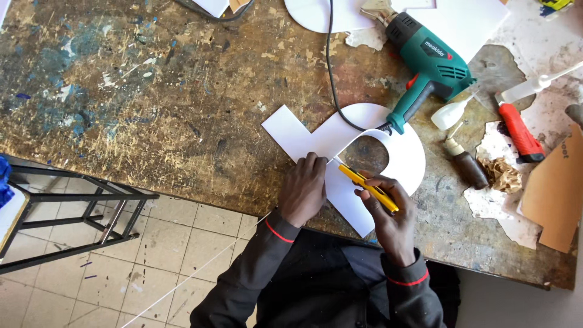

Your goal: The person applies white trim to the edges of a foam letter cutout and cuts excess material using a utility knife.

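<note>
A white cut-out sheet (316, 136) with a straight bar and a rounded loop lies flat on the worn wooden workbench (158, 97). My left hand (303, 188) presses down on the sheet near the bench's front edge, fingers together. My right hand (388, 212) grips a yellow utility knife (367, 187), its tip resting on the sheet just right of my left fingertips, at the inner curve of the loop.
A green heat gun (428, 61) lies on the sheet's far side, its black cord (331, 61) running back. A red-handled cutter (519, 130), a white glue bottle (450, 113), a brown-handled tool (467, 167), cardboard (555, 194) and paper scraps sit right. A black metal stand (67, 212) is on the tiled floor left.
</note>
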